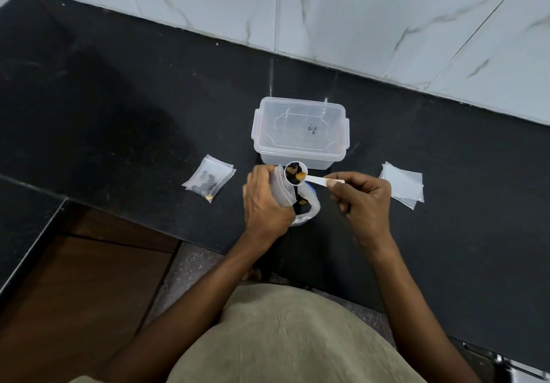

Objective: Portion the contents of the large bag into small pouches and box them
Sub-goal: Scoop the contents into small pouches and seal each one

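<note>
We hold a small clear plastic zip pouch (281,187) in our left hand (265,204), fingers curled round it so its mouth stands open toward the far side. Our right hand (361,196) pinches the flat handle of a small white plastic measuring scoop (297,174), whose round bowl, loaded with dark and orange-yellow pieces, hovers at the pouch's mouth. Just beneath both, the large clear bag (308,208) sits on the black stone countertop (119,115), showing the same dark and orange pieces inside.

Just beyond the scoop, on the far side, stands a translucent rectangular plastic box with clip-on lid (300,132); the lid is on. To the left lie filled clear pouches (209,180) with dark pieces inside. To the right lies a stack of flat, unfilled clear pouches (403,186), well apart from our hands. White marble-patterned wall tiles (357,10) back the counter.
</note>
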`<act>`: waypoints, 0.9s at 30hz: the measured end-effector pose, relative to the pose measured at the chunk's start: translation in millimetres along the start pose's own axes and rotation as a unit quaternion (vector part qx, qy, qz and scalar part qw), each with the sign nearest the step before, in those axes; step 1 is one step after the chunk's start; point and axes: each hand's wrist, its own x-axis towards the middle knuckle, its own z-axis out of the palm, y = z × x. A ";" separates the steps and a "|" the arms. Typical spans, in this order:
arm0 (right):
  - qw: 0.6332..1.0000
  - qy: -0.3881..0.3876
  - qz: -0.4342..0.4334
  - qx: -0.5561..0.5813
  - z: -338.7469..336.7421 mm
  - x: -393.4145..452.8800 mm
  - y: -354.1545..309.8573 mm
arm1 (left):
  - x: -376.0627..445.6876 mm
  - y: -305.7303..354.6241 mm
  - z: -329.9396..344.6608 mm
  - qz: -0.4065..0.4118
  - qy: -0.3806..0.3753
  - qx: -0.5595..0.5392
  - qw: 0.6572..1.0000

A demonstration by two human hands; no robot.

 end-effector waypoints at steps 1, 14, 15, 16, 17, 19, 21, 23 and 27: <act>1.000 -0.006 -0.018 -0.020 1.8 -1.0 -0.7 | 1.0 0.0 1.2 -0.001 -0.004 -0.005 1.000; 0.874 -0.004 -0.344 -0.342 18.0 -19.6 10.3 | 11.4 13.6 3.9 -0.011 0.025 -0.146 0.989; 0.867 0.005 -0.360 -0.345 17.1 -20.8 11.7 | 12.3 14.2 4.0 -0.020 0.030 -0.149 0.988; 0.862 0.013 -0.373 -0.344 16.2 -21.7 12.6 | 13.1 14.9 4.0 -0.026 0.036 -0.154 0.987; 0.858 0.020 -0.383 -0.341 15.6 -22.1 13.3 | 13.8 15.7 4.0 -0.027 0.041 -0.162 0.986; 0.854 0.033 -0.397 -0.335 14.8 -22.3 14.1 | 14.6 16.7 4.1 -0.028 0.040 -0.176 0.983; 0.849 0.039 -0.408 -0.334 14.5 -22.1 15.0 | 14.5 19.1 3.9 -0.030 0.038 -0.181 0.982; 0.846 0.042 -0.415 -0.332 14.6 -22.7 15.5 | 14.1 19.2 4.5 -0.029 0.035 -0.186 0.981; 0.848 0.051 -0.415 -0.325 13.9 -22.8 15.9 | 14.1 16.7 6.2 -0.019 0.035 -0.177 0.983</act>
